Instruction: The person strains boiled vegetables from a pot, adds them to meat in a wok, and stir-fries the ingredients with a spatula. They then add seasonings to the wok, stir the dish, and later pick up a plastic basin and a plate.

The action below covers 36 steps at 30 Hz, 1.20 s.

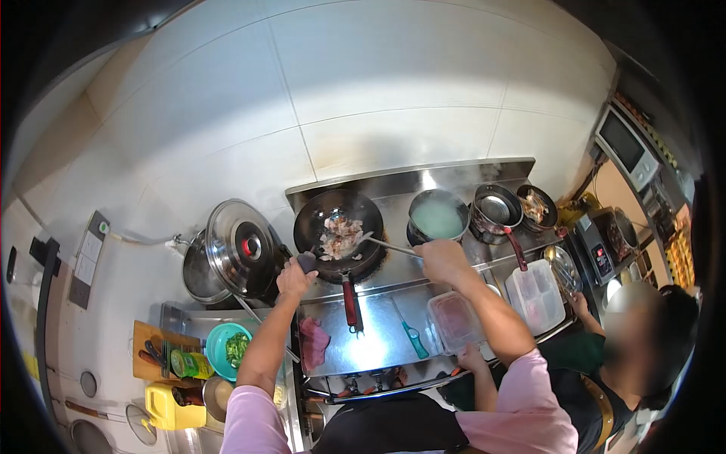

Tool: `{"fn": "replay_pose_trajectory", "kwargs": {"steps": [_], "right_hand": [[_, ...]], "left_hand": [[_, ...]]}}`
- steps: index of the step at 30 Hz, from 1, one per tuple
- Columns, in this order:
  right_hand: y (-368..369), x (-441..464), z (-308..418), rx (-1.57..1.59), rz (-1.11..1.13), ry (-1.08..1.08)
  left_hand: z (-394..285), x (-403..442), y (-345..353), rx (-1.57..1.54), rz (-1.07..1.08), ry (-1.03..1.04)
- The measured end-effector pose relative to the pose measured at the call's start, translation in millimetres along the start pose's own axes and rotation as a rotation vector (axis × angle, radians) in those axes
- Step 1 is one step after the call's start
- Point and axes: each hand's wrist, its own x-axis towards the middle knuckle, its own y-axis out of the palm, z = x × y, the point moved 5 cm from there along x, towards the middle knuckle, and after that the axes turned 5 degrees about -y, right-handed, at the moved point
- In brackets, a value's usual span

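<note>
A dark wok point(363, 266) with a red handle sits on the stove, with sliced meat point(340, 236) in it. My right hand point(445, 262) is closed around the handle of a metal spatula point(389, 245), whose tip touches the meat's right side. At the wok's lower left edge, my left hand point(296, 278) is closed on a small dark object point(306, 262) that I cannot make out. Steam rises around the wok.
Right of the wok stand a pot of cloudy liquid point(439, 218) and smaller pans point(493, 208). A co-worker point(597, 363) stands at the right, near plastic containers point(535, 296). Left are a large lid point(240, 246) and a turquoise bowl point(219, 344) of greens.
</note>
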Motion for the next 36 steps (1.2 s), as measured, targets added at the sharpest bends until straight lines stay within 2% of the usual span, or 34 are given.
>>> {"fn": "replay_pose_trajectory", "kwargs": {"steps": [5,8,11,13,14,17,19,23,27,28,30,33,34,36], "right_hand": [[-38,19,33,-0.2,0.215,-0.106],[14,49,42,-0.122,0.209,-0.151],[85,79,62,-0.016,0.099,-0.114],[109,87,65,0.045,0.001,-0.088],[116,90,63,0.076,-0.049,-0.072],[102,89,35,0.555,0.046,0.204],[83,90,3,0.872,0.127,0.389],[21,111,-34,0.829,0.463,0.432],[65,153,-47,1.076,0.423,0.585],[78,162,-40,1.169,0.403,0.589],[92,182,-26,1.261,0.388,0.543],[72,194,15,0.942,0.292,0.341],[68,195,25,0.862,0.191,0.303],[56,184,49,0.491,0.168,-0.006]], "left_hand": [[13,-37,-9,-0.519,-0.286,0.047],[21,-66,-30,-0.679,-0.339,0.036],[41,-94,-41,-0.794,-0.368,-0.023],[52,-122,-59,-0.872,-0.353,-0.053],[67,-129,-58,-0.891,-0.413,-0.036],[118,-170,-69,-1.069,-0.512,-0.082],[152,-211,-97,-1.044,-0.602,-0.148],[222,-292,-140,-0.839,-0.854,-0.331],[318,-348,-134,-0.569,-1.079,-0.473],[333,-359,-133,-0.596,-1.099,-0.501],[362,-383,-131,-0.646,-1.145,-0.564],[399,-412,-128,-0.59,-1.166,-0.675],[409,-417,-126,-0.61,-1.189,-0.674],[436,-431,-113,-0.643,-1.234,-0.688]]}}
